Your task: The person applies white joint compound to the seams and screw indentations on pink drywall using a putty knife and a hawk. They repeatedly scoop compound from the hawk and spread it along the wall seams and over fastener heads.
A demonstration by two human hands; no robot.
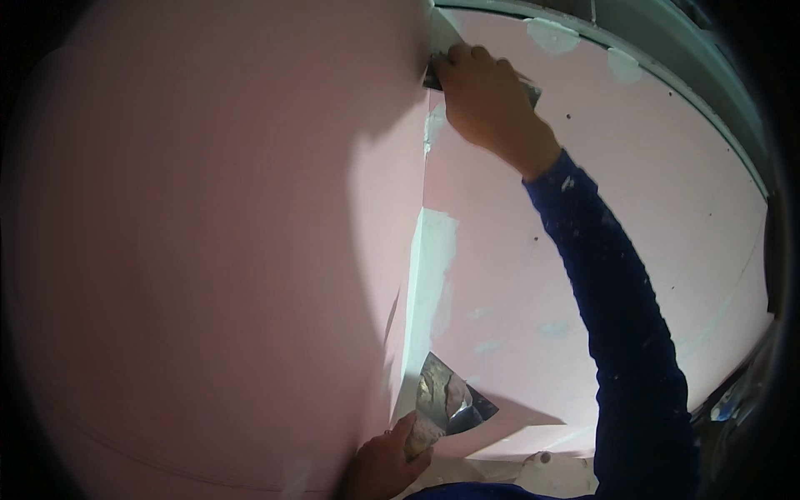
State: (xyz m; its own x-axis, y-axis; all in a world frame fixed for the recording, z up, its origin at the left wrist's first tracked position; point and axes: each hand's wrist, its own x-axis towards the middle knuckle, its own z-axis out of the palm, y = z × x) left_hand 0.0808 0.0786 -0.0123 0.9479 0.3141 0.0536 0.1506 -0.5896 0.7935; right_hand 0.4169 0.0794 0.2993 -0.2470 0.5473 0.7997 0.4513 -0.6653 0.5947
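"Surroundings and obstructions?"
"Two pink walls, left wall (208, 250) and right wall (517, 275), meeting in a corner. Pale patches (552, 35) and dark dots on the right wall. A blue sleeve (621, 275), spotted white, covers part of it; a broad shadow lies on the left wall."

"The hands?"
"Left hand (387, 465), low by the corner: fingers clamped on a knife (446, 396). Right hand (496, 104), high in the corner: fingers clamped on a blade (534, 96), hiding its middle."

"Condition of tools and filler (429, 267)?"
"Knife tilted, flared, smeared, dark toward one corner. Blade: only dark ends visible. Filler runs pale down the corner, ragged along its right edge."
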